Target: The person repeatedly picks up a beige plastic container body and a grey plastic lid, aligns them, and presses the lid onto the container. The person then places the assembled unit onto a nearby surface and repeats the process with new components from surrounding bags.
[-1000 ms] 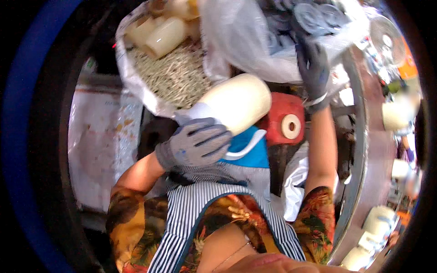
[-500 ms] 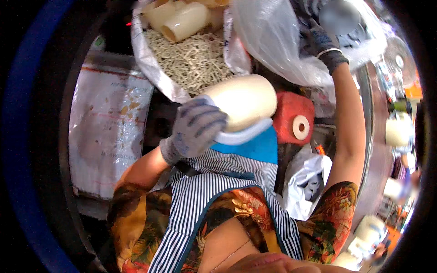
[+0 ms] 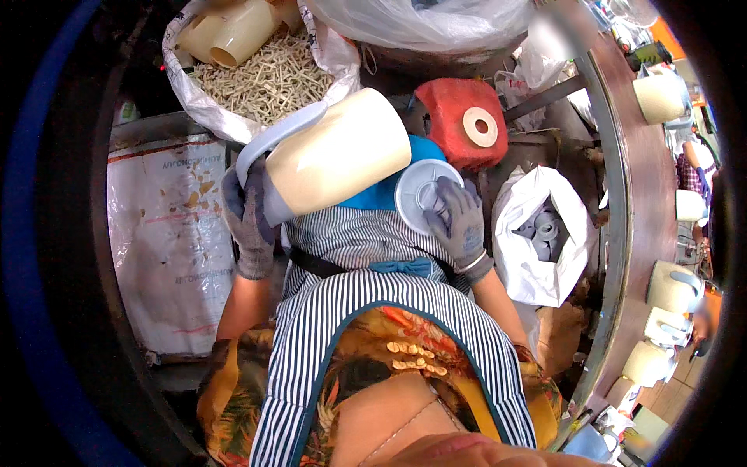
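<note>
A cream jug body (image 3: pixel 342 152) with a curved grey handle (image 3: pixel 280 138) lies tilted over my lap, its grey end toward my left. My left hand (image 3: pixel 250 222), in a grey glove, grips that grey end, just below the handle. To the right of the jug, my gloved right hand (image 3: pixel 461 222) holds a round light-grey plastic disc (image 3: pixel 414 185) by its right side, with the ringed face showing. The disc and the jug are apart. Part of a blue cloth (image 3: pixel 381 191) shows beneath them on my striped apron (image 3: pixel 350 237).
Ahead left, a white sack (image 3: pixel 177 78) holds small pale pegs (image 3: pixel 264 82) and cream shells (image 3: pixel 243 39). A red block with a ring (image 3: pixel 459 117) stands ahead. At right are a white bag (image 3: pixel 510 272) of grey parts and a bench (image 3: pixel 638 233) bearing jugs. A plastic-wrapped box (image 3: pixel 171 257) lies left.
My right hand has come back from the clear plastic bag at the far right and now holds the grey disc. The jug has moved left and turned in my left hand. The view has shifted.
</note>
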Demonstrator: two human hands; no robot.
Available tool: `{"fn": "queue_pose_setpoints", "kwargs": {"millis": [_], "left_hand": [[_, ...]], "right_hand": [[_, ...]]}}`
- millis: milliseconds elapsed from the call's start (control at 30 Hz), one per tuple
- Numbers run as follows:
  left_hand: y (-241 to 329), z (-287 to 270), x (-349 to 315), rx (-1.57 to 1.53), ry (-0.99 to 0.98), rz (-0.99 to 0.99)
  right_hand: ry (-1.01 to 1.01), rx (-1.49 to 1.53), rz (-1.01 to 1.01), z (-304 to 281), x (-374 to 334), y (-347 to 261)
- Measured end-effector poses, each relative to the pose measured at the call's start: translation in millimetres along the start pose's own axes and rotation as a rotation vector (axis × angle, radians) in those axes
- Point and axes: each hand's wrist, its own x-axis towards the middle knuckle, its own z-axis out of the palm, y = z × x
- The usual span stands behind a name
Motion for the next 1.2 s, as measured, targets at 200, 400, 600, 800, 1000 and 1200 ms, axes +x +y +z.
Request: {"fn": "queue_pose_setpoints", "kwargs": {"millis": [200,400,600,800,1000,1200], "left_hand": [[24.5,9.6,-9.9,0.009,0.069,0.016],[36.3,-5.8,-16.5,-0.090,-0.033,-0.012],[63.0,11.2,-8.2,-0.359,-0.186,-0.284],[54.4,16.5,9.6,-0.599,-0.346,-0.416],[44.8,23.9,20.0,-0.216,-0.350,-0.230],[123.6,29.6,15.5,-0.051,-0.529,0.339]], "right_hand": [[0.072,-0.327,0.052,-9.2,16.7,-19.5],[0.253,0.803,0.409,-15.6,29.0,9.8],[0.395,0.702,-0.067,-65.6,57.8,-30.3],[0.409,0.646,-0.130,-79.3,43.2,-37.0],[0.377,0.587,-0.071,-62.9,37.1,-21.1],[0.105,0.864,0.138,0.7,18.9,-5.9]]}}
